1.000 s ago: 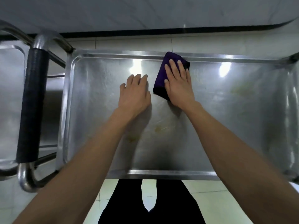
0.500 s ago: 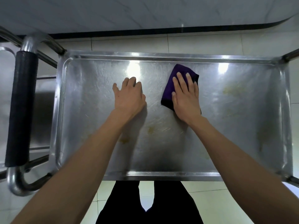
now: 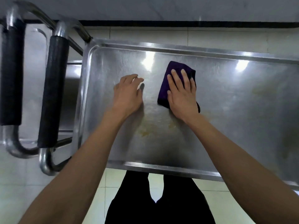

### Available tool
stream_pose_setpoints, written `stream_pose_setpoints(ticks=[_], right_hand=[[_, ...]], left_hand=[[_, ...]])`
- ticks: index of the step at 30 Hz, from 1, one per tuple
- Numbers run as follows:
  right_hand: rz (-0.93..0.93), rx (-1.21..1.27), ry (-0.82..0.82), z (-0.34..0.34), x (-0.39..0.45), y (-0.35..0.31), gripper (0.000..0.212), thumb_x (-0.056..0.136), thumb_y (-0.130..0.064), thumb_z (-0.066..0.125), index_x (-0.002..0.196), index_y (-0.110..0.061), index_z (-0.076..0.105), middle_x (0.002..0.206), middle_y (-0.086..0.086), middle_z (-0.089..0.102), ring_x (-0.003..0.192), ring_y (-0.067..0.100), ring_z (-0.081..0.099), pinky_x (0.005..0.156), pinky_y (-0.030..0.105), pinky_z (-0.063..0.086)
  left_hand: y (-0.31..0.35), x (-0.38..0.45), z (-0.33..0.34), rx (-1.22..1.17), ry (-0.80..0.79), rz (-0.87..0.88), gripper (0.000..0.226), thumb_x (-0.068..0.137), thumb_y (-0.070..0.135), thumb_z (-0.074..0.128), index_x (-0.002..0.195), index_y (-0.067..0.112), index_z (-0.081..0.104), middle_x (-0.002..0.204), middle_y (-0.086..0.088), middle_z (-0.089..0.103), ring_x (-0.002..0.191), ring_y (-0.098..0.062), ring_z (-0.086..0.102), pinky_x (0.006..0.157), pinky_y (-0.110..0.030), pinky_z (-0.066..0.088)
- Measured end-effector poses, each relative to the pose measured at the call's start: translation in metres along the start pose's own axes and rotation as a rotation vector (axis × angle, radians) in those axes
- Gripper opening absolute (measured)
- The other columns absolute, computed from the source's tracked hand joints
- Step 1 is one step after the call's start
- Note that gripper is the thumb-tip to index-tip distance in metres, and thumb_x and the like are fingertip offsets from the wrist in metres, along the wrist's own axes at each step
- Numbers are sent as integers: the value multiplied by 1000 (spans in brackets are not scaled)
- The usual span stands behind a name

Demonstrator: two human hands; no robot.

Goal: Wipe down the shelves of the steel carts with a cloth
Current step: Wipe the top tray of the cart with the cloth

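The purple cloth (image 3: 168,81), pressed flat under the spread right hand (image 3: 182,94), has been drawn back from the far rim toward the middle of the shelf (image 3: 234,110). The left hand (image 3: 127,94), fingers now loosely curled, holds nothing. Yellowish stains (image 3: 145,131) at lower centre remain unwiped.

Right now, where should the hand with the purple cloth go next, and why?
Probably pull the cloth back toward the body. The right hand presses it flat on the steel shelf, and yellowish smears sit just nearer the person, between the two wrists, not yet wiped. The left hand rests on the shelf beside them, so it may need to shift aside.
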State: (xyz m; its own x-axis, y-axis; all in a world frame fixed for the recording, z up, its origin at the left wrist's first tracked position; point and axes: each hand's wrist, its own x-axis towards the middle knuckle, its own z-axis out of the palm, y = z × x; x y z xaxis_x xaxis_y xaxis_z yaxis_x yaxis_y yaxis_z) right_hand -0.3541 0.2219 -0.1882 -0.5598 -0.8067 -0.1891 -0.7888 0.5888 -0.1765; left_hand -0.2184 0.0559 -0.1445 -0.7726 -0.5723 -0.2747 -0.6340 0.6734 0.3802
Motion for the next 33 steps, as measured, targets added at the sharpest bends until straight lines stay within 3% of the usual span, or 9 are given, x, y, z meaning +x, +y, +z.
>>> stream_pose_setpoints(ticks=[4, 9, 14, 19, 23, 27, 33], right_hand=[[-36, 12, 5, 5, 9, -31, 58, 103, -35, 29, 157, -15, 24, 167, 2, 14, 154, 27, 1, 123, 54, 9], [-108, 30, -25, 8, 23, -79, 59, 102, -36, 28, 157, -15, 24, 167, 2, 14, 154, 27, 0, 123, 55, 9], [-166, 81, -24, 15, 39, -133, 60, 102, -35, 35, 157, -14, 23, 166, 1, 17, 154, 25, 1, 123, 55, 9], [-241, 99, -38, 22, 57, -185, 58, 102, -32, 42, 155, -13, 30, 165, 1, 20, 154, 25, 4, 123, 53, 8], [-319, 105, -57, 23, 73, -221, 56, 103, -31, 40, 156, -16, 30, 166, 0, 19, 154, 26, 3, 123, 52, 7], [-376, 99, -89, 22, 85, -237, 54, 105, -30, 37, 157, -18, 28, 166, -1, 15, 154, 26, 2, 123, 51, 6], [-368, 127, -81, 19, 76, -221, 55, 104, -29, 40, 157, -18, 29, 166, -3, 16, 155, 23, 2, 124, 47, 4]], left_hand=[[-31, -22, -9, 36, 6, -66, 38, 99, 22, 49, 137, 18, 56, 149, -3, 46, 141, -24, 35, 112, -50, 33], [-76, -40, -20, 105, 85, -189, 30, 91, 22, 52, 118, 17, 64, 134, -4, 52, 132, -27, 40, 105, -55, 36], [-112, -53, -27, 61, 106, -282, 28, 91, 22, 53, 118, 19, 63, 142, -4, 46, 137, -26, 33, 110, -52, 31], [-134, -59, -30, -100, 169, -316, 25, 90, 9, 53, 114, 13, 59, 130, -2, 52, 122, -21, 45, 100, -42, 46], [-129, -62, -35, -308, 257, -369, 37, 89, 1, 49, 123, 17, 55, 120, 4, 56, 102, -1, 45, 85, -23, 45], [-127, -58, -38, -301, 207, -373, 54, 89, 0, 46, 141, 10, 47, 140, -6, 51, 127, -19, 48, 106, -38, 43], [-122, -59, -33, -159, 182, -372, 67, 86, 6, 52, 151, 12, 38, 152, -4, 41, 138, -20, 38, 116, -32, 27]])
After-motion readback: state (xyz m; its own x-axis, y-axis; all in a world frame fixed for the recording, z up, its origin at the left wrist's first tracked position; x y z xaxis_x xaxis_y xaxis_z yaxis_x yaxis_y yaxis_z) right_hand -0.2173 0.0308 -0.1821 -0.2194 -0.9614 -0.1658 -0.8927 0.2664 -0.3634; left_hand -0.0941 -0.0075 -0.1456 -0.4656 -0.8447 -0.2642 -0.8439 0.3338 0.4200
